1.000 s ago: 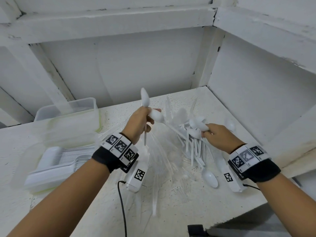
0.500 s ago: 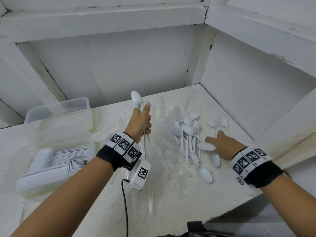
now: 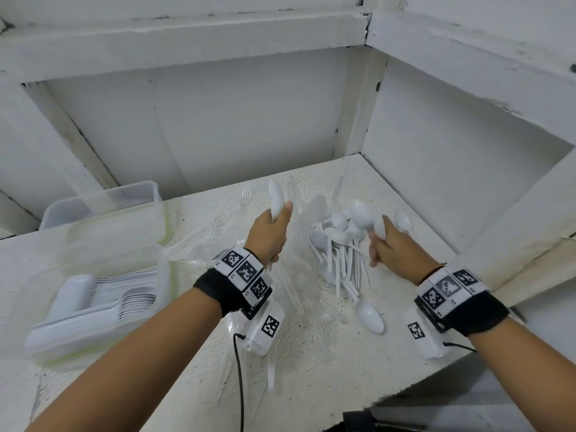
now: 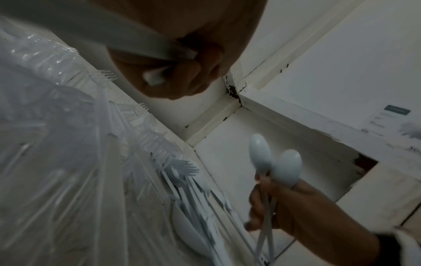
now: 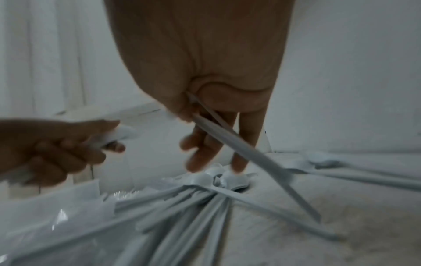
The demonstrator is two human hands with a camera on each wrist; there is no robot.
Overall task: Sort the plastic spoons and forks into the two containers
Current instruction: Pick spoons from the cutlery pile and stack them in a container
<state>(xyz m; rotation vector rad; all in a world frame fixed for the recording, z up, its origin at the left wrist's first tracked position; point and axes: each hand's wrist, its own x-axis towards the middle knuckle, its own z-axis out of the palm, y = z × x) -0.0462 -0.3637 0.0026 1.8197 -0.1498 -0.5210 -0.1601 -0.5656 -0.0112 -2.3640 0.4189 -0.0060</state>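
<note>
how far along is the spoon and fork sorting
Partly done. The near container already holds stacked spoons. The left hand holds spoons upright and the right hand holds two more. A spoon pile and clear forks remain on the shelf.

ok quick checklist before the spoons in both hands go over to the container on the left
1. Left hand grips a spoon, bowl end up: ok.
2. Right hand holds two spoons by their handles: ok.
3. Held handles lined up: not ok, they cross below the fingers in the left wrist view.
4. Near container already holds stacked spoons, open on top: ok.
5. Far container contents: cannot tell, too blurred.
6. Held pieces are all spoons, no fork mixed in: ok for the bowls that show; the left hand's full grip cannot be told.
</note>
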